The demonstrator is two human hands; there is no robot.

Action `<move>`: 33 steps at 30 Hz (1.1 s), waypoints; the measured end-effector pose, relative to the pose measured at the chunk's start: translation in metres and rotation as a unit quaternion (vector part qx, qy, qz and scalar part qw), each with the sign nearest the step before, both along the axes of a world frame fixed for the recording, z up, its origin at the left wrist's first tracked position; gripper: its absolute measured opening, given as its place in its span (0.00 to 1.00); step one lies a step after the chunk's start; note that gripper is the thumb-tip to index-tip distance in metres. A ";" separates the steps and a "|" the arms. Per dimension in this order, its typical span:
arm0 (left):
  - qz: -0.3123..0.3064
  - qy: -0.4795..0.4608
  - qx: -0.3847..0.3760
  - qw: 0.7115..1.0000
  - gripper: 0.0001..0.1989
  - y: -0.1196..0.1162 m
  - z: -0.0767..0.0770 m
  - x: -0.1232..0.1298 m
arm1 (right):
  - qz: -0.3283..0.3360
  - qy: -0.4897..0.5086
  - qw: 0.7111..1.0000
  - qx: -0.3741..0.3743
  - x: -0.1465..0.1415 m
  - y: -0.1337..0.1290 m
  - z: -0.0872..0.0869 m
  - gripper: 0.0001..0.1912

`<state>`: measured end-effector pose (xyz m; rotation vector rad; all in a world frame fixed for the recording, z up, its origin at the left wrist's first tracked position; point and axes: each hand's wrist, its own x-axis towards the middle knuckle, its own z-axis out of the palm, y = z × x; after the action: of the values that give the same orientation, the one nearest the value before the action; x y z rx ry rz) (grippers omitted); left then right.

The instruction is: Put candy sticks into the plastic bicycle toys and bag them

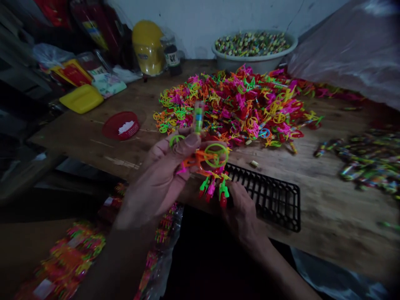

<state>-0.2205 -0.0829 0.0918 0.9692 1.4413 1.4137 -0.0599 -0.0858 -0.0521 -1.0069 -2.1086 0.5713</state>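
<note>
A dim room with a pale wall (187,25) behind a worn wooden table (312,166), seen from above by the person working at it. The left hand (165,171) is raised over the near edge, its thumb and fingers pinched on an orange and green toy (201,159) with round wheels and on a clear tube (198,118) with green and blue inside, standing upright above the thumb. Small green, pink and red pieces (214,187) hang just below. The right hand (240,204) is low beside these pieces, fingers curled; whether it grips one cannot be told. The two hands are near each other but apart. The step in hand looks like handling the parts of a single toy; the next move seems to call for a steady left pinch and careful right fingertips.

A black slotted rack (278,202) lies beside the right hand. Beyond it spreads a heap of bright toys (240,104). Behind that, a grey basin (250,62) is piled with small tubes (253,43). To the left, a red basket (109,126) holds something white (126,127). Lower left, clear-wrapped packs (71,254) contain colourful pieces.
</note>
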 end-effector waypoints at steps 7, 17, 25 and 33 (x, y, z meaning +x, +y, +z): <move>0.046 -0.087 -0.001 0.995 0.07 -0.023 0.011 0.008 | 0.004 -0.020 1.000 -0.006 -0.005 0.001 -0.002 0.07; -0.001 -0.010 -0.026 1.000 0.04 -0.072 -0.010 0.029 | -0.068 0.129 0.984 -0.098 0.011 0.007 0.029 0.11; -0.150 0.223 -0.067 0.961 0.04 -0.046 -0.030 0.013 | -0.024 0.362 0.825 -0.433 -0.003 0.024 0.032 0.10; -0.150 0.234 -0.047 0.959 0.06 -0.042 -0.039 0.010 | -0.063 0.401 0.758 -0.511 -0.011 0.033 0.033 0.13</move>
<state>-0.2104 -0.1247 0.0531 1.4606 1.5933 0.9200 -0.0706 -0.0525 -0.0189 -1.1107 -0.8487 1.8080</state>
